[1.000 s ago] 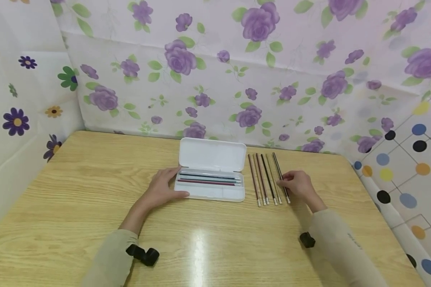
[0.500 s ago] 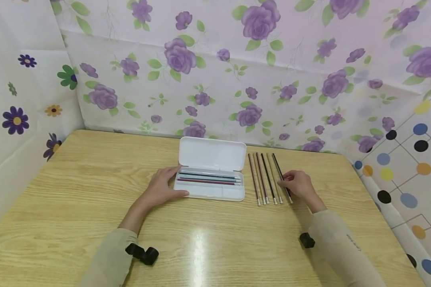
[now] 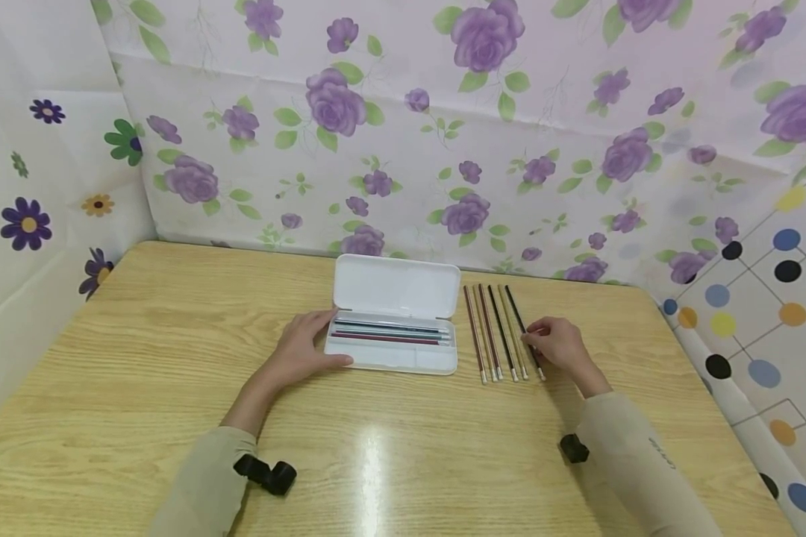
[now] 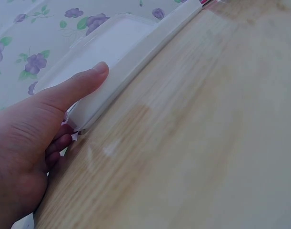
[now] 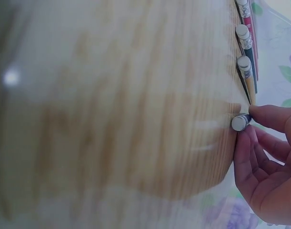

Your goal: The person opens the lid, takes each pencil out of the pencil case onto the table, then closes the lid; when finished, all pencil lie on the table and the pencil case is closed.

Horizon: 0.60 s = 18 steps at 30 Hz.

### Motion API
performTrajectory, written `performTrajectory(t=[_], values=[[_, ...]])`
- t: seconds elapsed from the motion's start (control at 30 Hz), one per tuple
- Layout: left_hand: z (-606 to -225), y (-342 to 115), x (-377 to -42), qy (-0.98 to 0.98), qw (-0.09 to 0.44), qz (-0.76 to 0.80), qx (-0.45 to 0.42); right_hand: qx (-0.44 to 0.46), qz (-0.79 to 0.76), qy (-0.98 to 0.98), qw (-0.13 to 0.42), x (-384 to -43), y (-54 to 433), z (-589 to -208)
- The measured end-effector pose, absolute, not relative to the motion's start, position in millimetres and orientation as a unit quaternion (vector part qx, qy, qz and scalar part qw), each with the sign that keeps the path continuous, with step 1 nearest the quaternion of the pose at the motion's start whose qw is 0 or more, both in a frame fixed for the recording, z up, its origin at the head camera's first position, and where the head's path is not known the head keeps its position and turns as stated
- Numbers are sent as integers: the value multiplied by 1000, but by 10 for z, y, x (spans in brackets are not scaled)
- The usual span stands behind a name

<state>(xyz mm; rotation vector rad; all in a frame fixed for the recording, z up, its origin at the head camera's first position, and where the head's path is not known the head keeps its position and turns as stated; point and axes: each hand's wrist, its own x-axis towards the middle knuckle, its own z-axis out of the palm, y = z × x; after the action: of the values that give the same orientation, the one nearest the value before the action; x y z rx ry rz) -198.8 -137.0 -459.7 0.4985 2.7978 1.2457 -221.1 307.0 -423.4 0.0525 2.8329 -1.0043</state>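
Note:
An open white pencil case [image 3: 436,361] lies in the middle of the table, lid raised at the back, with several pencils [image 3: 389,337] in its rear compartment. My left hand [image 3: 300,349] holds the case's left end; in the left wrist view the thumb [image 4: 85,85] lies along its front rim and the other fingers go round the end. To the right, several pencils [image 3: 493,335] lie side by side, eraser ends towards me. With thumb and fingertips my right hand [image 3: 560,344] pinches the rightmost one, a dark pencil [image 3: 517,309]; its white eraser end [image 5: 239,122] shows in the right wrist view.
The wooden table [image 3: 403,447] backs onto a floral sheet [image 3: 389,149]. Patterned sheets also hang at the left and right. A black device is strapped to each sleeve, and a light reflection shows on the front of the tabletop.
The dark pencil has turned slightly in my right hand, its far tip shifting left and its eraser end a little right. My left hand stays on the case.

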Motion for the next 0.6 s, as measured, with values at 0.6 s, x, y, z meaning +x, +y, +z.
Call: performTrajectory(t=[0.6], values=[[-4633, -1371, -1999, 901, 10, 401, 166, 10, -344, 935, 89, -2223, 3059, -4220]])
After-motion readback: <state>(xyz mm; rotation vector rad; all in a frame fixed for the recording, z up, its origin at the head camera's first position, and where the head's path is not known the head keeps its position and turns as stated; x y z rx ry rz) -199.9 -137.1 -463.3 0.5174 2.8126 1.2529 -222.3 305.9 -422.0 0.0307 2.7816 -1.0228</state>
